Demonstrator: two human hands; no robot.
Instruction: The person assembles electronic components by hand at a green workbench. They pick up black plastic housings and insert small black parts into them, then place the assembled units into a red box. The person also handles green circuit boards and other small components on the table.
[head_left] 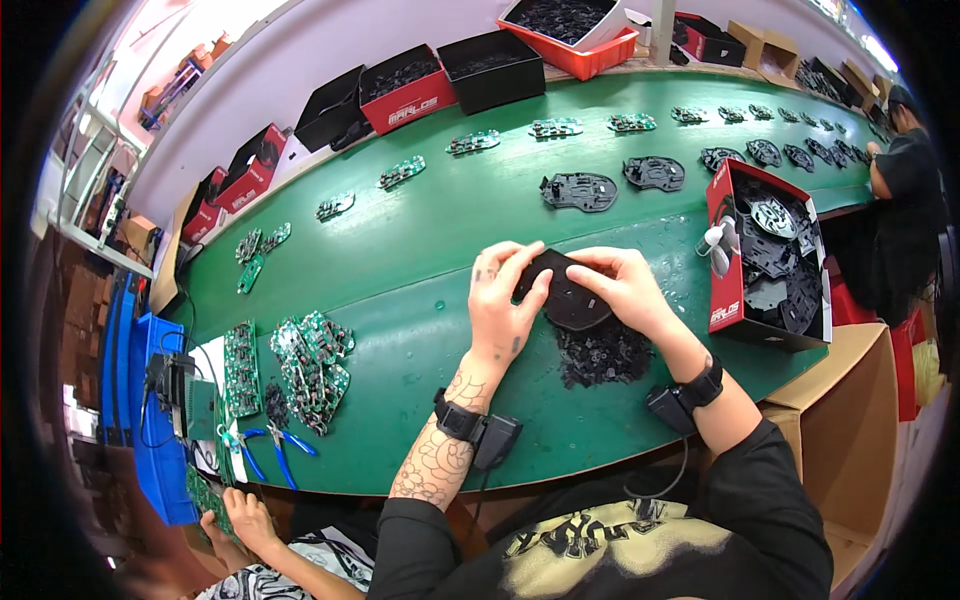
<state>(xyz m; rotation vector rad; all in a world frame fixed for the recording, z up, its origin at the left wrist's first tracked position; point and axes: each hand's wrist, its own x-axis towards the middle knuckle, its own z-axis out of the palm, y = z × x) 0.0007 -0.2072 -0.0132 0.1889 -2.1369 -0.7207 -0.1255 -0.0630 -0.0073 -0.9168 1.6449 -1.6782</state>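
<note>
Between my two hands is a black plastic base plate (572, 300), tilted over the table. My left hand (505, 305) grips its left edge with thumb and fingers, and my right hand (625, 290) holds its upper right side. Directly beneath lies a heap of small black plastic pieces (598, 358), partly covered by the plate. Beyond my hands, similar black base plates (580, 192) lie in a row on the green table (420, 320). A red and black box (725, 270) of black plastic parts stands to the right, with a small white-capped bottle (711, 240) by its side.
Green circuit boards (556, 128) line the far side, and more are piled (308, 365) at left near blue-handled pliers (282, 455). A co-worker's hands (245, 520) hold a board at lower left. Another person (905, 190) works at far right. A cardboard box (850, 430) stands at right.
</note>
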